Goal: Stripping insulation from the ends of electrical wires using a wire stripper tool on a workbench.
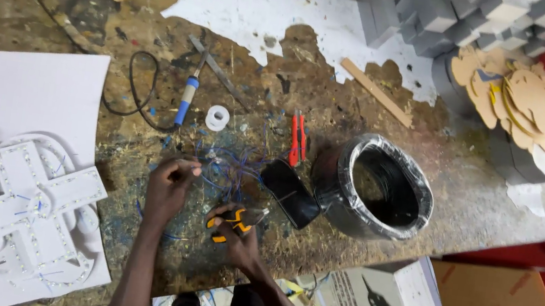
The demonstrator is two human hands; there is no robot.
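A tangle of thin blue wires (231, 168) lies on the workbench (163, 24), just beyond both hands. The left hand (168, 184) pinches a strand with closed fingertips. The right hand (237, 230) grips yellow-and-black pliers (234, 224). Farther right sits a black wire coil (374, 185); red cutters (298, 137) lie beyond.

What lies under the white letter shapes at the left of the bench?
A large white sheet lies under the white letter shapes, spread over the worn bench. The bench surface beneath the sheet is covered and cannot be seen.
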